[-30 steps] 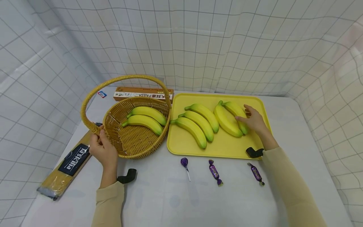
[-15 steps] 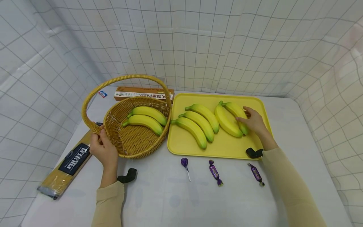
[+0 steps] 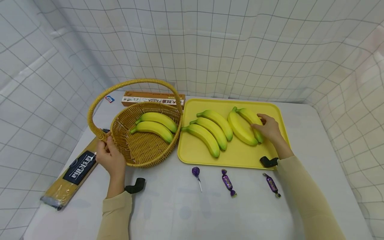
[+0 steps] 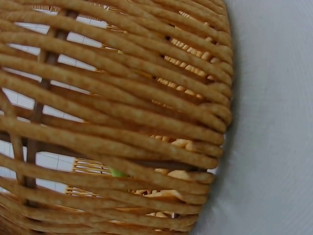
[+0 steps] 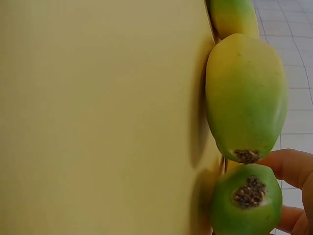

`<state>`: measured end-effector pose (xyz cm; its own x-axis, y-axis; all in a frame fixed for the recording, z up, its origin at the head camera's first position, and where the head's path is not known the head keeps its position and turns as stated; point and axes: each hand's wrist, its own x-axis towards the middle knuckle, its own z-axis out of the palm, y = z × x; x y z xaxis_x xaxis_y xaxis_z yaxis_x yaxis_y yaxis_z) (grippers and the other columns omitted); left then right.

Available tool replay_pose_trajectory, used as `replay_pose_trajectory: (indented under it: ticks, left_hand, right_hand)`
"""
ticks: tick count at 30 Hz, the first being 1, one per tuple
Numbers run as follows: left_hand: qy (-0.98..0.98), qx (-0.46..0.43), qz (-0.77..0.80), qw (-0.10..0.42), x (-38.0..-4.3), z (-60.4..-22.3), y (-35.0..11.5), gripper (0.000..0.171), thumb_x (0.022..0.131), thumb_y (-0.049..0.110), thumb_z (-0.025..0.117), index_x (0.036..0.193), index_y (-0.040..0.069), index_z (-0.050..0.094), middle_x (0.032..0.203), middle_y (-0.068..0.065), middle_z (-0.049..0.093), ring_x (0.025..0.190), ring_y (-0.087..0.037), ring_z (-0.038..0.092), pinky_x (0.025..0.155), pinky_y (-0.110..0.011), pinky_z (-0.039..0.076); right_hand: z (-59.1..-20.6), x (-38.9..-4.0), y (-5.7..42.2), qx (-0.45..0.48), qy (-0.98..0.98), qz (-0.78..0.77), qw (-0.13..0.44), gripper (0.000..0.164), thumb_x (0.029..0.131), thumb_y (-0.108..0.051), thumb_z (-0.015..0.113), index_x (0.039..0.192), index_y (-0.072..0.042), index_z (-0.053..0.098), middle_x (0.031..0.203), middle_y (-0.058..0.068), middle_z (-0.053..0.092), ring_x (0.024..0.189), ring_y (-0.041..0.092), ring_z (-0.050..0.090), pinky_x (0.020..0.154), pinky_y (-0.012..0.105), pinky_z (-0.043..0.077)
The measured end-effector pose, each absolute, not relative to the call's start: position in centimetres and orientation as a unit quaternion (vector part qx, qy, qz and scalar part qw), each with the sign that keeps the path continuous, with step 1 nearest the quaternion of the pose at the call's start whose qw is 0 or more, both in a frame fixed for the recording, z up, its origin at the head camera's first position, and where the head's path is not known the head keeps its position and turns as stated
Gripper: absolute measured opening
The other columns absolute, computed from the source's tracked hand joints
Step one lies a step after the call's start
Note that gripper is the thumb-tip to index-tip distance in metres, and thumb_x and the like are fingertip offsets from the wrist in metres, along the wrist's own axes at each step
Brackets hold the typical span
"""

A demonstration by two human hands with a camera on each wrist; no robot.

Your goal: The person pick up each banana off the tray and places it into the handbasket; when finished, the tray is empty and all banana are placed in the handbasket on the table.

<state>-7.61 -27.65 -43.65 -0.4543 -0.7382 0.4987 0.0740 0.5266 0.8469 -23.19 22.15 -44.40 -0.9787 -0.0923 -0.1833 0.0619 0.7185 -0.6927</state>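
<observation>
Wicker basket (image 3: 141, 146): the left hand (image 3: 111, 157) pinches its handle (image 3: 144, 81), seemingly to steady it; the right hand (image 3: 270, 129) pinches 1 banana (image 3: 250, 117) crosswise on the tray (image 3: 240, 160), presumably for firmness.

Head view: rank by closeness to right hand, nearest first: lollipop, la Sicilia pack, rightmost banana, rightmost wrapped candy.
1. Rightmost banana: on the yellow tray, at the right hand.
2. Rightmost wrapped candy: just in front of the tray.
3. Lollipop: further left.
4. la Sicilia pack: far left, by the left hand.
</observation>
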Motion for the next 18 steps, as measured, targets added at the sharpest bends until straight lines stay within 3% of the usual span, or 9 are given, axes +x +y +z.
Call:
replay_pose_trajectory:
  ticks: [12,18]
  left_hand:
    - [-0.732,0.219,-0.438,0.474,-7.7,-43.6,-27.6,0.029,0.102,0.019,0.05,0.117,0.001,0.068,0.113,-0.013,0.071,0.081,0.002,0.054,0.067,-0.011,0.037]
    - [-0.733,0.224,-0.436,0.472,-7.8,-43.7,-27.7,0.029,0.102,0.02,0.049,0.118,0.003,0.068,0.114,-0.014,0.071,0.082,0.002,0.054,0.067,-0.012,0.037]
  right_hand:
    - [-43.6,-22.8,22.6,0.001,0.917,-0.396,0.045,0.062,0.093,-0.021,0.065,0.147,-0.001,0.041,0.143,0.03,0.045,0.13,0.045,0.043,0.105,0.056,0.038]
    - [-42.6,-22.7,22.7,0.025,0.917,-0.396,0.03,0.063,0.093,-0.025,0.064,0.148,-0.003,0.041,0.14,0.029,0.049,0.125,0.044,0.047,0.101,0.054,0.043]
